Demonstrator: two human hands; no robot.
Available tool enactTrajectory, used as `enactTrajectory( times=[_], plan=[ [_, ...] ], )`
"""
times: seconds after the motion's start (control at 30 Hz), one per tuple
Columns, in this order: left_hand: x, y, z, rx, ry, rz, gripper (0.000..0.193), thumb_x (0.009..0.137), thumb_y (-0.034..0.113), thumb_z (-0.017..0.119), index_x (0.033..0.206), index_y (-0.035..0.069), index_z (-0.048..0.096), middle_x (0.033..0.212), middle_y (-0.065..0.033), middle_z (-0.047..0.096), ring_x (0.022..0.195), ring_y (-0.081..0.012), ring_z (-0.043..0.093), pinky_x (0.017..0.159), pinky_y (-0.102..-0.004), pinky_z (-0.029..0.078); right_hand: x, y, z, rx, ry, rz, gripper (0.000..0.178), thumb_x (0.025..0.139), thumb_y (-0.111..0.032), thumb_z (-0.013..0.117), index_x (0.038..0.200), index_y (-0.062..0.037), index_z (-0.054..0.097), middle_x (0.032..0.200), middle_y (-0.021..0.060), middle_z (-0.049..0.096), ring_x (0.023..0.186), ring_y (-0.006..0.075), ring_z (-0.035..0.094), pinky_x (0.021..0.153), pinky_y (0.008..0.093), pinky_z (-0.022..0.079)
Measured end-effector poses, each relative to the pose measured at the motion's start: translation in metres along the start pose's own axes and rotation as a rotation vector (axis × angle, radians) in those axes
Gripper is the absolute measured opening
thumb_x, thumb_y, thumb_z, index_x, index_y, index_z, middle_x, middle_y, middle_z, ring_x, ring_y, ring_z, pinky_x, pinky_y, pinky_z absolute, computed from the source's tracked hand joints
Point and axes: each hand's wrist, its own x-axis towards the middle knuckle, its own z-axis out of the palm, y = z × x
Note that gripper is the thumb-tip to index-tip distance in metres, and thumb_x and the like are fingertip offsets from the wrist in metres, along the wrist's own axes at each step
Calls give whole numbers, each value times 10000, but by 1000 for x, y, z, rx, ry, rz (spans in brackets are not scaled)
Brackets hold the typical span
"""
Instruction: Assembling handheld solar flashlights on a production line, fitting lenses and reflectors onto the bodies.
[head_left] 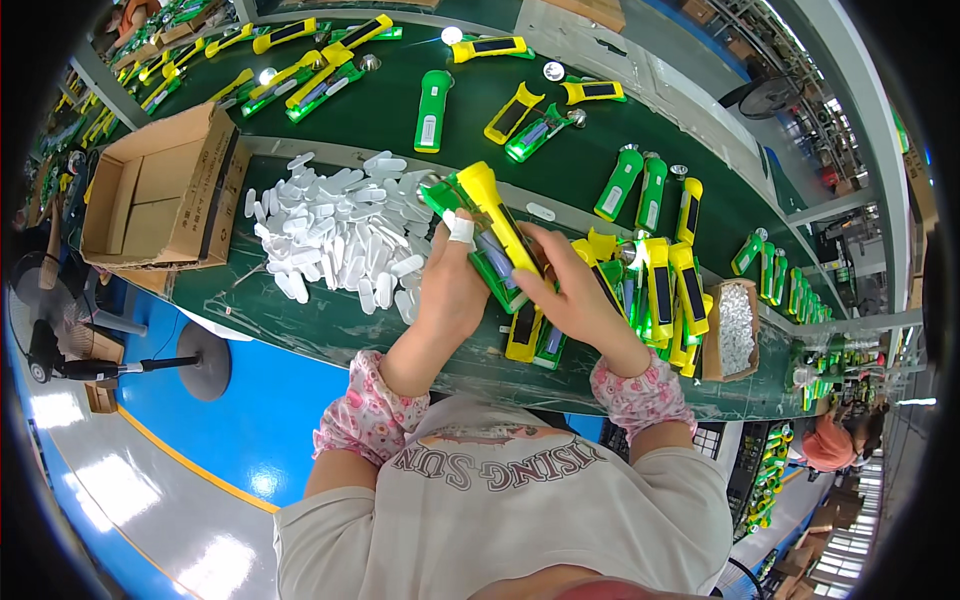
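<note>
Over the workbench I hold a flashlight whose yellow shell half (pixel 484 198) and green shell half (pixel 500 284) stand partly apart. A bluish cylindrical battery (pixel 494 252) shows between the two halves. My left hand (pixel 452 285) grips the green side, with white tape wrapped round one finger. From the other side my right hand (pixel 580 298) closes its fingers on the yellow shell near its lower end. Left of my hands spreads a heap of white oval plates (pixel 345 225). Beside my right hand lies a pile of yellow and green flashlights (pixel 660 290), several with dark panels.
An open cardboard box (pixel 165 190) stands at the bench's left end. A smaller carton (pixel 733 330) of small clear pieces sits at the right. Beyond the bench runs a dark green belt (pixel 390 90) with assembled and opened flashlights. A standing fan (pixel 50 350) is on the left.
</note>
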Motion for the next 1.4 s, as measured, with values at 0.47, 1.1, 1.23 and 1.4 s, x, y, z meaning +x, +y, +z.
enactTrajectory(
  times=[0.47, 1.1, 1.23, 1.4],
  plan=[
    [6, -7, 5, 65, 252, 52, 283, 1016, 227, 444, 1191, 13, 505, 1013, -91, 602, 932, -199, 616, 836, -367, 509, 8, 5, 33, 5, 274, -189, 341, 981, -161, 510, 1288, -13, 525, 957, 173, 569, 813, 314, 586, 728, 359, 484],
    [11, 20, -3, 243, -82, 32, 396, 1016, 245, 524, 1306, -3, 415, 1175, -127, 572, 1114, -228, 587, 930, -366, 479, -2, 18, 27, -91, 99, -207, 550, 905, -82, 603, 1438, -120, 472, 1127, 155, 483, 865, 251, 575, 711, 345, 499],
    [-2, 1, 15, -85, -31, -220, 414, 1011, 269, 544, 1325, 35, 411, 1174, -125, 562, 1056, -217, 584, 904, -359, 483, -3, 30, 16, -317, 303, -414, 589, 878, -114, 644, 1438, -106, 465, 1246, 167, 495, 1074, 312, 515, 891, 405, 437],
    [7, -3, -17, -48, -41, -142, 227, 912, 195, 628, 1043, 44, 520, 826, -57, 537, 721, -195, 564, 658, -357, 490, -57, 72, -83, -175, 497, -136, 361, 874, -106, 648, 1218, -15, 587, 1176, 134, 598, 1106, 281, 566, 972, 367, 431]
  ],
)
